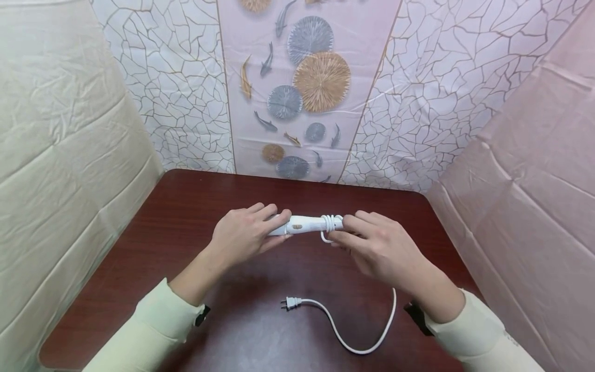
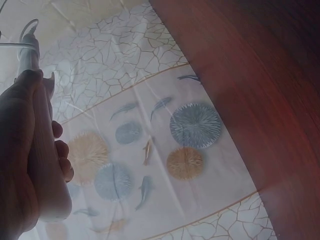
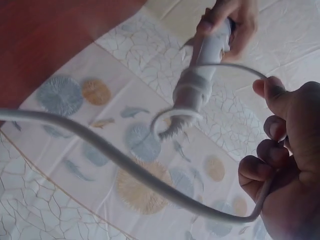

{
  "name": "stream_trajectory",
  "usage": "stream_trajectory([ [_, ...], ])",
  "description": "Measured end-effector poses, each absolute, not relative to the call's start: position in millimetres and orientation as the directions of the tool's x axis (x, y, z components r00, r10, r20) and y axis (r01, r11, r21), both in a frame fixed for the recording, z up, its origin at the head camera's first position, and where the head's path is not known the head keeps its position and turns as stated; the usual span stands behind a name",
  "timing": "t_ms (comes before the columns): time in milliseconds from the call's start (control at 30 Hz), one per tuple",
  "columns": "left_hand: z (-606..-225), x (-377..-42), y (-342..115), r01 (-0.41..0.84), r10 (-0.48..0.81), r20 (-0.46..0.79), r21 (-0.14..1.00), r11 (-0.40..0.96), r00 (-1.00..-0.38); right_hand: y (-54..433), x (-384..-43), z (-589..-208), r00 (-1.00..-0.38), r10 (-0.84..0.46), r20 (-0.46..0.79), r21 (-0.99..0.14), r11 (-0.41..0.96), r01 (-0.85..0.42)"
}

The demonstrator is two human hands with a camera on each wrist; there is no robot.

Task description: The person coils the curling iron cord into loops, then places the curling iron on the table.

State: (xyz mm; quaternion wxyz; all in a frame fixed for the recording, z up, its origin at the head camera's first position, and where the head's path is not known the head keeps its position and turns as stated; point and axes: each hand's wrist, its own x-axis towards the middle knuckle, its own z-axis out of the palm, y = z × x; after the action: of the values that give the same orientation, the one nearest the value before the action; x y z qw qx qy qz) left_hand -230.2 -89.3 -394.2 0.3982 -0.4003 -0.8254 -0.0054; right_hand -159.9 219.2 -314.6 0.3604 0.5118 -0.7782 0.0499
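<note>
One slim white plastic appliance (image 1: pixel 307 224), above the reddish-brown table (image 1: pixel 181 206), long axis paralleling its far edge: left hand (image 1: pixel 244 228) grips thick end, right hand (image 1: pixel 383 245) pinches round white cord (image 1: pixel 364 352) near narrow end.

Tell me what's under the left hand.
Under the left hand is one end of the white corded handheld appliance; the left wrist view shows its rounded tip. The surface pressed against the hand is covered, so I can't see it.
</note>
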Motion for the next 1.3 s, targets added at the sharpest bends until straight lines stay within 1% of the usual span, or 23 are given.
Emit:
stream_trajectory([
  [133, -395.9, -229.2, -88.9, 0.664, 0.663, 0.657, -0.321, 0.676, -0.358, 220.7, -165.7, -310.6, -0.228, -0.759, 0.609, 0.286, 0.478, -0.830],
  [233, -397.9, -229.0, -89.0, 0.668, 0.670, 0.650, -0.323, 0.670, -0.358, 222.7, -169.6, -309.5, -0.252, -0.749, 0.613, 0.251, 0.488, -0.836],
  [433, -400.9, -229.2, -89.9, 0.682, 0.688, 0.629, -0.325, 0.656, -0.362, 226.2, -178.1, -306.6, -0.282, -0.748, 0.600, 0.185, 0.473, -0.862],
  [533, -401.1, -228.9, -90.7, 0.688, 0.699, 0.627, -0.337, 0.642, -0.345, 228.1, -183.5, -304.7, -0.298, -0.758, 0.580, 0.157, 0.463, -0.872],
  [733, -401.2, -228.2, -90.9, 0.700, 0.714, 0.636, -0.365, 0.614, -0.293, 232.9, -195.9, -304.3, -0.319, -0.760, 0.567, 0.103, 0.449, -0.887],
  [867, -401.2, -227.2, -90.0, 0.699, 0.729, 0.634, -0.397, 0.595, -0.260, 236.1, -204.5, -305.0, -0.356, -0.747, 0.562, -0.007, 0.426, -0.905],
  [1067, -400.5, -225.6, -89.0, 0.701, 0.751, 0.630, -0.445, 0.558, -0.199, 240.2, -220.5, -308.6, -0.384, -0.723, 0.575, -0.168, 0.354, -0.920],
  [1133, -400.1, -224.9, -89.1, 0.702, 0.754, 0.631, -0.453, 0.550, -0.183, 242.2, -225.5, -310.9, -0.415, -0.706, 0.575, -0.226, 0.350, -0.909],
  [1300, -398.9, -223.3, -89.4, 0.704, 0.748, 0.648, -0.465, 0.536, -0.142, 247.4, -233.1, -318.8, -0.519, -0.662, 0.541, -0.367, 0.369, -0.854],
])
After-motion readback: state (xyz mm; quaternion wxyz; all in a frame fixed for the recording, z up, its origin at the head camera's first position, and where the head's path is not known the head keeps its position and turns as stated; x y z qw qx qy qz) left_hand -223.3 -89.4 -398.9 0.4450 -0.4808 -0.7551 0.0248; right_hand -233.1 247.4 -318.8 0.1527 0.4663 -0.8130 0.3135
